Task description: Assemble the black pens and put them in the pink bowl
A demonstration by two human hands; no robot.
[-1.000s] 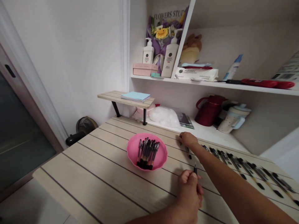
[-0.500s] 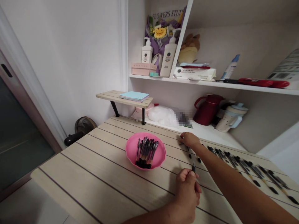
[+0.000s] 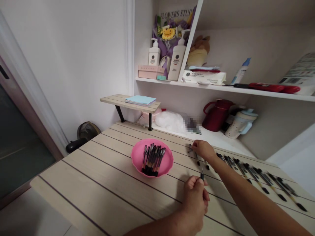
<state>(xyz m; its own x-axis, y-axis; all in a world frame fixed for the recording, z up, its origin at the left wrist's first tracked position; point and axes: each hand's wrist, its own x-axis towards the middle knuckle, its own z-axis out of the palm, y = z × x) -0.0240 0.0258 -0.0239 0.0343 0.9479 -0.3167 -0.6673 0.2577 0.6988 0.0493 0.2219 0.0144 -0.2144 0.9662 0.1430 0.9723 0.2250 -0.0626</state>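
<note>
My left hand (image 3: 195,200), at the front of the table, is closed around a gel pen (image 3: 202,176). Its dark grip and pointed tip stick up past the thumb. Farther back, my right hand (image 3: 203,149) reaches down to the tabletop with its fingers curled together; what they hold, if anything, is hidden. Small dark pen parts (image 3: 190,148) lie just left of those fingertips. Pen pieces with black ends (image 3: 198,162) lie below the right hand. To the left, a pink scalloped bowl (image 3: 136,163) holds several assembled black pens (image 3: 153,160).
Rows of separate pen parts (image 3: 261,180) lie along the right side of the slatted table (image 3: 98,183). A small raised shelf (image 3: 113,99) with blue paper (image 3: 140,99) stands at the back left. Behind are a red jug (image 3: 216,114) and a cream tumbler (image 3: 240,124).
My right hand has shifted slightly, uncovering small parts left of its fingertips. My left hand still holds the pen in nearly the same place. The whole view has moved a little.
</note>
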